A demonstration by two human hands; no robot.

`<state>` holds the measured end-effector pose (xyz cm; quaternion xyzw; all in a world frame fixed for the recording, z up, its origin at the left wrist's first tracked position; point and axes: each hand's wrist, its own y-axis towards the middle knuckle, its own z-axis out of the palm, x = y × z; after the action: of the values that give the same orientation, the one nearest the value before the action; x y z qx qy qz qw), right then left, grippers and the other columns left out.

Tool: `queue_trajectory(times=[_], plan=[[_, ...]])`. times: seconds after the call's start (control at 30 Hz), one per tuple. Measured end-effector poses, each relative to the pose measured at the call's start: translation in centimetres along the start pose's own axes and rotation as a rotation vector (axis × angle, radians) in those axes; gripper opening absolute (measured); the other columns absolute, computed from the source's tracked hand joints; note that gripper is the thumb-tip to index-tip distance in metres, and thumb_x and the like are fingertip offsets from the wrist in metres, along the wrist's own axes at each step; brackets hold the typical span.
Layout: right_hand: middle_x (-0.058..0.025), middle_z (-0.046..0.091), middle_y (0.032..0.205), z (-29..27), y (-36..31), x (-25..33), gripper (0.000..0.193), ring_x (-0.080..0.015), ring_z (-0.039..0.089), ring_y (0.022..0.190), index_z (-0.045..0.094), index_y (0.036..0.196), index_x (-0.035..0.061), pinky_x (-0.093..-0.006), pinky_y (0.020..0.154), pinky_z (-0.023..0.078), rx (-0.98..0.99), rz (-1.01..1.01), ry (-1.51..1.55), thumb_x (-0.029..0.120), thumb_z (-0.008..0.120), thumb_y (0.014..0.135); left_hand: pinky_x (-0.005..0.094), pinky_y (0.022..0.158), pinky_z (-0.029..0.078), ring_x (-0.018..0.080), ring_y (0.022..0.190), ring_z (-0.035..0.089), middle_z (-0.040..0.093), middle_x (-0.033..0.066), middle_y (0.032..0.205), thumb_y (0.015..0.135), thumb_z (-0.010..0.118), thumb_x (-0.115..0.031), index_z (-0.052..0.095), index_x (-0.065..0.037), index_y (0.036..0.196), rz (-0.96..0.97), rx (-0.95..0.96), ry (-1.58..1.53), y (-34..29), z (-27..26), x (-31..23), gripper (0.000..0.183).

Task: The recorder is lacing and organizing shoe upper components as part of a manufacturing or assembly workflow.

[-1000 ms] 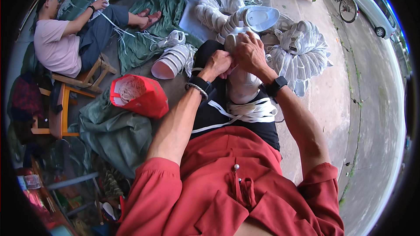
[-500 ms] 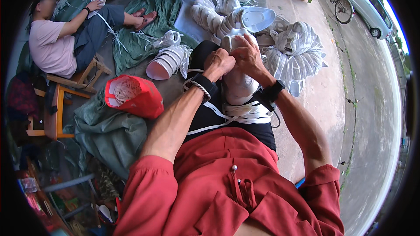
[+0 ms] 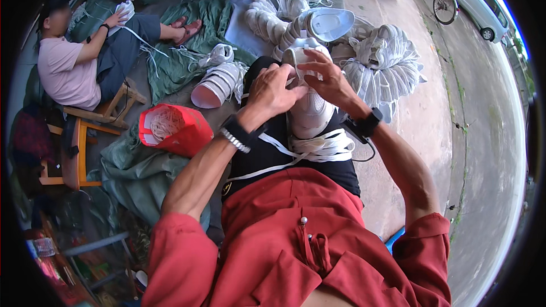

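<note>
A white sneaker (image 3: 311, 118) rests on my dark-clad legs, its toe toward me. My left hand (image 3: 274, 88) is at the left side of its lacing area, thumb stretched across the shoe and apart from the fingers. From the right, my right hand (image 3: 329, 81) reaches over the tongue and eyelets with bent, spread fingers. Both hands look open; whether a fingertip touches a lace is hidden. A bundle of flat white laces (image 3: 327, 146) lies over my lap below the toe, one strand trailing left.
Stacked white shoes (image 3: 382, 71) form rings ahead and to the right, with a pale-soled shoe (image 3: 331, 24) on top. Left of my legs are another shoe stack (image 3: 216, 86) and a red bag (image 3: 190, 132) of pale strands. A seated person (image 3: 71, 68) holds white material farther left.
My hands have parted slightly from their closed grip on the sneaker. The left has shifted left and opened its thumb; the right's fingers have spread. The view has shifted a little.
</note>
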<state>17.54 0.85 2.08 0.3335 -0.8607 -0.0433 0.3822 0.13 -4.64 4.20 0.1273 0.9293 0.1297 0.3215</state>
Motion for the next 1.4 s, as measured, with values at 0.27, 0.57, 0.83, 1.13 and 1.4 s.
queue_trajectory(times=[0.27, 0.57, 0.83, 1.13, 1.4], plan=[[-0.0196, 0.059, 0.106, -12.1, -8.6, 15.9, 0.026, -0.0324, 0.057, 0.101, 0.058, 0.107, -0.0047, -0.0381, 0.085, 0.047, 0.891, -0.332, 0.957, 0.003, 0.057, 0.082, 0.0319, 0.068, 0.048, 0.0280, 0.086, 0.058, 0.055, 0.0163, 0.110, 0.082, 0.057, -0.015, 0.056, -0.002, 0.110, 0.729, 1.121, -1.188, -9.0, -14.2, -11.0, 0.031], [-0.0253, 0.053, 0.110, -14.3, -11.2, 20.8, 0.026, -0.0320, 0.058, 0.093, 0.051, 0.109, -0.0082, -0.0363, 0.078, 0.049, 1.181, -0.624, 0.820, 0.004, 0.048, 0.086, 0.0302, 0.051, 0.043, 0.0231, 0.066, 0.051, 0.050, 0.0089, 0.082, 0.074, 0.053, -0.011, 0.053, -0.003, 0.081, 0.773, 1.072, -0.887, -10.8, -17.2, -14.1, 0.011], [-0.0215, 0.054, 0.111, -14.9, -11.8, 21.5, 0.036, -0.0358, 0.056, 0.098, 0.058, 0.097, 0.0021, -0.0456, 0.086, 0.044, 1.143, -0.570, 0.869, 0.032, 0.060, 0.077, 0.0273, 0.043, 0.039, 0.0200, 0.055, 0.050, 0.053, 0.0077, 0.074, 0.074, 0.053, -0.010, 0.053, -0.003, 0.075, 0.713, 0.969, -1.018, -10.1, -19.2, -15.2, 0.007], [-0.0086, 0.052, 0.075, -18.4, -10.5, 22.7, 0.015, -0.0251, 0.057, 0.061, 0.051, 0.090, 0.0018, -0.0332, 0.046, 0.045, 0.794, -0.673, 0.868, 0.010, 0.050, 0.077, 0.0248, 0.039, 0.029, 0.0123, 0.049, 0.041, 0.043, 0.0028, 0.065, 0.067, 0.056, -0.017, 0.051, -0.004, 0.068, 0.908, 0.990, -0.658, -9.9, -24.5, -17.5, 0.014], [-0.0075, 0.055, 0.078, -17.8, -10.5, 21.5, 0.016, -0.0233, 0.059, 0.065, 0.054, 0.092, 0.0015, -0.0318, 0.051, 0.046, 0.673, -0.467, 0.812, 0.010, 0.053, 0.078, 0.0247, 0.045, 0.032, 0.0162, 0.056, 0.047, 0.049, 0.0064, 0.069, 0.070, 0.054, -0.020, 0.057, -0.005, 0.073, 1.087, 1.228, -0.313, -9.6, -29.5, -19.9, 0.016]])
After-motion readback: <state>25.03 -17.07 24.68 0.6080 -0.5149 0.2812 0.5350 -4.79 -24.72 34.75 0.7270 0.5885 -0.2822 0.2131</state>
